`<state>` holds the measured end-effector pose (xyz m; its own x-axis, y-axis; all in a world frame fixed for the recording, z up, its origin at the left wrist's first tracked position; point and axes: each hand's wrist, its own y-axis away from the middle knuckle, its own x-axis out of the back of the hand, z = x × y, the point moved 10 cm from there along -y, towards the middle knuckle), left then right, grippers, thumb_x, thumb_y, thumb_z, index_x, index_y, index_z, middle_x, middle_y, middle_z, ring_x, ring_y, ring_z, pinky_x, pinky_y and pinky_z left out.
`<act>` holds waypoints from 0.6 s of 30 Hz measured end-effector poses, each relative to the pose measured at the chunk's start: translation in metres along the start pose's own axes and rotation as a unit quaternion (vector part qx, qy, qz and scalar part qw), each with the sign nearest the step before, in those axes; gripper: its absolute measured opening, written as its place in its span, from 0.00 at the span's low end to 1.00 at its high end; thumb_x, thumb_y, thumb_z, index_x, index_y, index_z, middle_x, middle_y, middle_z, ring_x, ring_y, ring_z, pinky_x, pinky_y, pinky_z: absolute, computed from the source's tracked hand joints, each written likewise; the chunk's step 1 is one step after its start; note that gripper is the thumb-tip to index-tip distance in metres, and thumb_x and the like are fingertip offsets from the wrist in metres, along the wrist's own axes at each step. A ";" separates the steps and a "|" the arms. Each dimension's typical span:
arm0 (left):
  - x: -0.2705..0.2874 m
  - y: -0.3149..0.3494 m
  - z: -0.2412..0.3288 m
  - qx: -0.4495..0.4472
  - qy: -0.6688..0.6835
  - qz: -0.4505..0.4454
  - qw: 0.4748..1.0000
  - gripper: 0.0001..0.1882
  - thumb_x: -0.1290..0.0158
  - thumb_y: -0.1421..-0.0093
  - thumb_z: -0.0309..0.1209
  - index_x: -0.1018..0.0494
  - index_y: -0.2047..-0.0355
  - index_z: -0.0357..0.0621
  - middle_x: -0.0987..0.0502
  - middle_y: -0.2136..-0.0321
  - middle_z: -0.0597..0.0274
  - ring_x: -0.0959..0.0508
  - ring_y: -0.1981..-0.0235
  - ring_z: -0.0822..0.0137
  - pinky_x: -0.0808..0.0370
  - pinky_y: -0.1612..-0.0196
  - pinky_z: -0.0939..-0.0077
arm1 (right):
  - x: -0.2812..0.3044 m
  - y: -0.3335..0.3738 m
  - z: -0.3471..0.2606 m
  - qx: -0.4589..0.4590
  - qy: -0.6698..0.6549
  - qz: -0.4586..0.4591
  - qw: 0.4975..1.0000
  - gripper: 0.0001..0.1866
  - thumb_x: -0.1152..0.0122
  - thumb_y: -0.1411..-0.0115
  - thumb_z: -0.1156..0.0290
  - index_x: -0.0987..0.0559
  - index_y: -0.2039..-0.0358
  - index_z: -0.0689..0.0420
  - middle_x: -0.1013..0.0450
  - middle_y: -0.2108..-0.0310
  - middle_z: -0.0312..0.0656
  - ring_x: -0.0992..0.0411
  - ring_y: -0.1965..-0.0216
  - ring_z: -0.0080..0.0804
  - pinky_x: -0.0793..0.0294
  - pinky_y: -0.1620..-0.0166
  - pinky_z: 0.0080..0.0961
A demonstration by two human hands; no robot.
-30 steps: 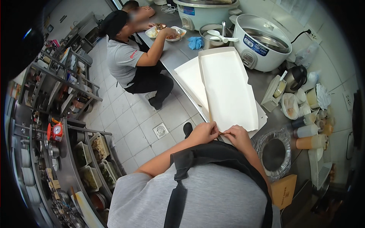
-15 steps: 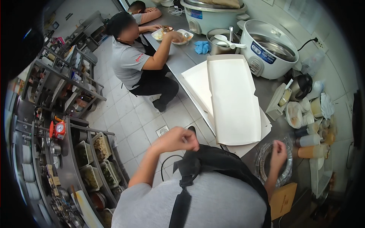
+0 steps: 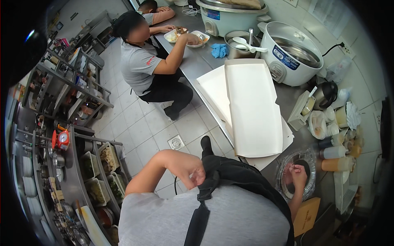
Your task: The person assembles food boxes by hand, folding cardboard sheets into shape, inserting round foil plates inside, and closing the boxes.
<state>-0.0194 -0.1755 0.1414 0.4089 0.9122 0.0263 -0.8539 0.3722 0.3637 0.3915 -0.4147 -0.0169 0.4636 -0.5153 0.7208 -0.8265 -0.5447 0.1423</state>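
The left hand (image 3: 186, 169) is curling inward beside the black apron (image 3: 238, 173) at the waist, though whether it is pinching cloth I cannot tell. The right hand (image 3: 298, 176) is showing half-curled against the round foil tray (image 3: 312, 172) at near right, its grip equally unclear. The shallow white box (image 3: 252, 119) is lying farther off and left of the tray, overlapping white card (image 3: 214, 88) on the counter (image 3: 286, 96).

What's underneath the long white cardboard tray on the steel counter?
Under the tray, more white cardboard sticks out at its left and lower right, resting on the steel counter. The tray covers the middle, so whether that is one piece or several cannot be told.
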 end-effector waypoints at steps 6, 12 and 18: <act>0.010 -0.011 0.001 0.142 -0.165 -0.002 0.976 0.10 0.38 0.55 0.34 0.24 0.79 0.39 0.24 0.81 0.60 0.23 0.77 0.61 0.30 0.73 0.69 | 0.064 -0.019 0.032 0.050 0.198 0.103 0.973 0.35 0.25 0.58 0.66 0.28 0.48 0.58 0.30 0.51 0.49 0.30 0.52 0.44 0.31 0.48 0.38; 0.057 -0.044 -0.045 0.200 -0.352 0.156 0.901 0.09 0.38 0.55 0.36 0.19 0.74 0.47 0.20 0.78 0.59 0.21 0.74 0.59 0.27 0.70 0.66 | 0.081 -0.026 0.064 0.033 0.169 0.115 0.978 0.52 0.20 0.68 0.59 0.34 0.41 0.60 0.34 0.45 0.55 0.36 0.43 0.55 0.37 0.41 0.44; 0.098 -0.070 -0.026 0.159 -0.246 0.295 0.910 0.11 0.41 0.47 0.42 0.19 0.72 0.49 0.19 0.76 0.61 0.20 0.72 0.60 0.26 0.68 0.66 | 0.084 -0.022 0.049 -0.002 0.169 0.130 0.977 0.52 0.18 0.71 0.60 0.33 0.44 0.61 0.32 0.48 0.57 0.34 0.46 0.56 0.34 0.43 0.43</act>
<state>0.0721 -0.1082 0.0940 0.0708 0.7214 0.6889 -0.8671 -0.2969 0.4000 0.4647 -0.4785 0.0075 0.1073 -0.3876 0.9156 -0.9041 -0.4212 -0.0723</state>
